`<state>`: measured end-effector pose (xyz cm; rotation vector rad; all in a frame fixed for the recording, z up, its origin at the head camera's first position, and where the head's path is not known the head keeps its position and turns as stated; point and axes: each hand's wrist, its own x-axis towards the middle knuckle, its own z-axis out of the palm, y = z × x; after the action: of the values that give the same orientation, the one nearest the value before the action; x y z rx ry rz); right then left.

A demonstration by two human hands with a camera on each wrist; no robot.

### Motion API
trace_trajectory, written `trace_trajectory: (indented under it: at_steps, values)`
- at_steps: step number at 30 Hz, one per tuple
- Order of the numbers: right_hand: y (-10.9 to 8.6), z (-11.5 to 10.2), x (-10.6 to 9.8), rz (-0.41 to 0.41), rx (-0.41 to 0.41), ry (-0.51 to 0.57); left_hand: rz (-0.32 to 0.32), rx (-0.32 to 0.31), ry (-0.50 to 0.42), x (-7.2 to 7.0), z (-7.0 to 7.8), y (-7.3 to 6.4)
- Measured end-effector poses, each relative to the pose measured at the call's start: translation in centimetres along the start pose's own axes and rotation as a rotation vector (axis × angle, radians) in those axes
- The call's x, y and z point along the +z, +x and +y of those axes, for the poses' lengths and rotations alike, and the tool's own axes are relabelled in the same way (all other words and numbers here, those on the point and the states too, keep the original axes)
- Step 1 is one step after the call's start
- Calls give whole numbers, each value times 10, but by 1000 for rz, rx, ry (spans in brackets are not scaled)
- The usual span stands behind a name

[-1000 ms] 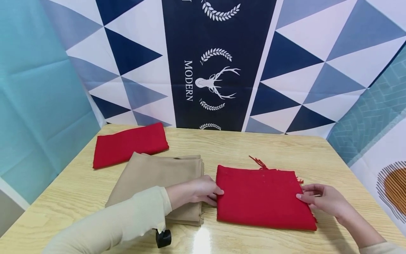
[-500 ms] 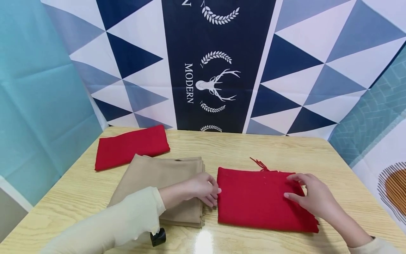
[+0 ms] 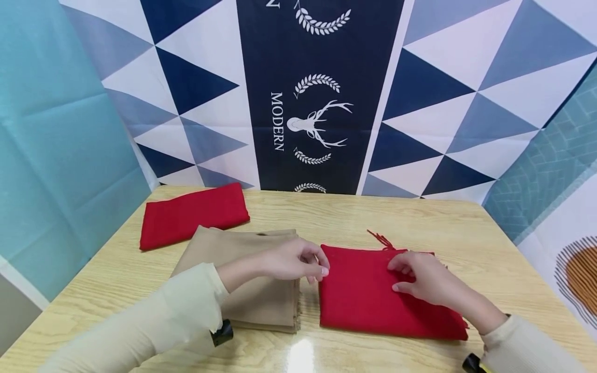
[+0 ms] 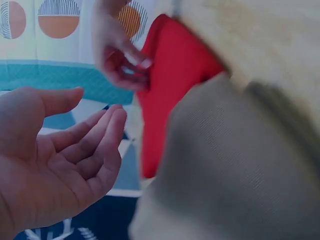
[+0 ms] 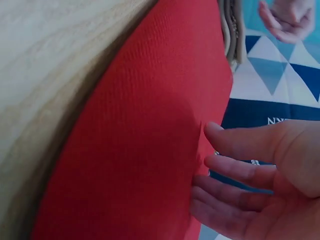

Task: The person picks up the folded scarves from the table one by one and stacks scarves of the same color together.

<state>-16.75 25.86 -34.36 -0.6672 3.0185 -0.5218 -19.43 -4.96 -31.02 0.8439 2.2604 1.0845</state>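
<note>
A folded red cloth point(image 3: 359, 305) with a loose fringe at its back edge lies flat at the right of the table. My right hand point(image 3: 426, 280) is over its right half, fingers loosely bent; in the right wrist view the fingertips point(image 5: 200, 195) are at the cloth's surface and pinch nothing. My left hand point(image 3: 296, 259) hovers above the gap between the red cloth and a folded beige cloth point(image 3: 266, 305). In the left wrist view the left palm point(image 4: 60, 170) shows with relaxed fingers and nothing in them.
A second folded red cloth point(image 3: 196, 212) lies at the back left, behind the beige one. The wooden table point(image 3: 354, 217) ends at a patterned backdrop point(image 3: 326, 103). Black wrist devices show beneath the left sleeve point(image 3: 186, 305) and beside the right sleeve point(image 3: 527, 347).
My right hand has left the red cloth's right edge and moved left over it. My left hand has let go of the cloth's left edge and risen. The cloths stay put.
</note>
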Motion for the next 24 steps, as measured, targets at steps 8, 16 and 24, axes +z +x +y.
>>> trace_trajectory:
  at_steps: [8, 16, 24]
  values:
    - [10, -9, 3, -127, -94, -89, 148, 142, 400, -46, 10, 0]
    - [14, -16, 6, -95, -88, -150, 288, -2, 610, -91, -17, 7]
    - [14, -15, 7, -83, -97, -134, 247, -237, 726, -126, -54, 13]
